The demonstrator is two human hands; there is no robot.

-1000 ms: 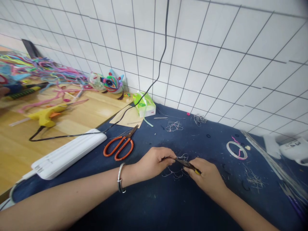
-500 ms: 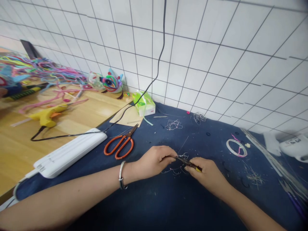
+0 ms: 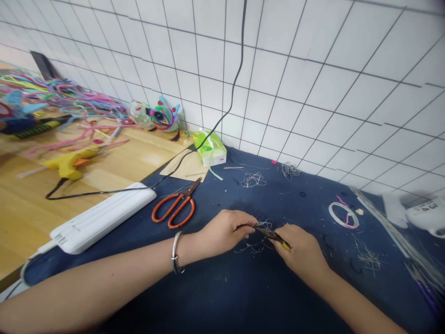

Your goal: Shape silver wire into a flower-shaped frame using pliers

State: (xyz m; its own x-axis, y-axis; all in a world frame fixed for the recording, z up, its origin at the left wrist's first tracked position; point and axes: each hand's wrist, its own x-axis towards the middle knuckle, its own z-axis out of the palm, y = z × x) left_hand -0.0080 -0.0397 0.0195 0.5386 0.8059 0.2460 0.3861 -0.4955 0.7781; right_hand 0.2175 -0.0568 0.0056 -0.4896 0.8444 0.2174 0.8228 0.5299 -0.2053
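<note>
My right hand is closed round the yellow-and-black handle of a pair of pliers, whose dark jaws point left. Those jaws reach to the fingertips of my left hand, which is pinched together. Thin wire shows at the left fingertips; the exact piece between the fingers is mostly hidden. Behind and below the pliers, fine bent wire lies on the dark blue cloth. Orange-handled scissors rest left of my left hand, blades pointing away.
A white power strip lies at left, beside a yellow glue gun on the wooden table. Farther back stands a green tissue pack. Wire tangles, a white ring and wire scraps lie about. A white mug is at right.
The pliers' jaws have tilted slightly at my left fingertips, and a straight wire end that stuck up behind them no longer shows. Both hands keep nearly the same place; the view shifted slightly.
</note>
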